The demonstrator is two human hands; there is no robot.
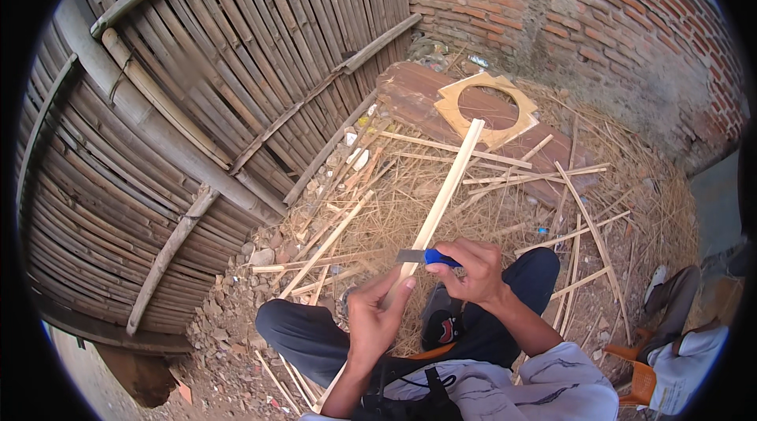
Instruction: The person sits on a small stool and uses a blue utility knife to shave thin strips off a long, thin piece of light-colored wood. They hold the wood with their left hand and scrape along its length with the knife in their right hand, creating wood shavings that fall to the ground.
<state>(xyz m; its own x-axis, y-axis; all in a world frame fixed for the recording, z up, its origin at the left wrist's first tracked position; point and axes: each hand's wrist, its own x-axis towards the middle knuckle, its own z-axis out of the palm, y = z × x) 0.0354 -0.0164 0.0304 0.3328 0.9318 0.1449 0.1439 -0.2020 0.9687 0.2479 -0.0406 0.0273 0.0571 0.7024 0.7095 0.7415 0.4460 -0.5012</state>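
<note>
A long pale bamboo strip (452,185) slants up and away from me, with a groove or seam along its length. My left hand (374,315) is closed round its lower part, thumb pressed along the side. In my right hand (475,271) is a knife (441,258) with a blue handle, its grey blade pointing left. The blade lies across the strip just above my left fingers. Whether it has cut into the strip is too small to tell. Both hands are above my bent legs.
Cut strips (335,240) lie scattered over straw and rubble. Ahead, a brown board (414,98) bears a square tan panel (451,108) with a round hole. A bamboo fence (236,50) stands left, a brick wall (489,7) behind. A person (682,307) sits at right by an orange chair (640,380).
</note>
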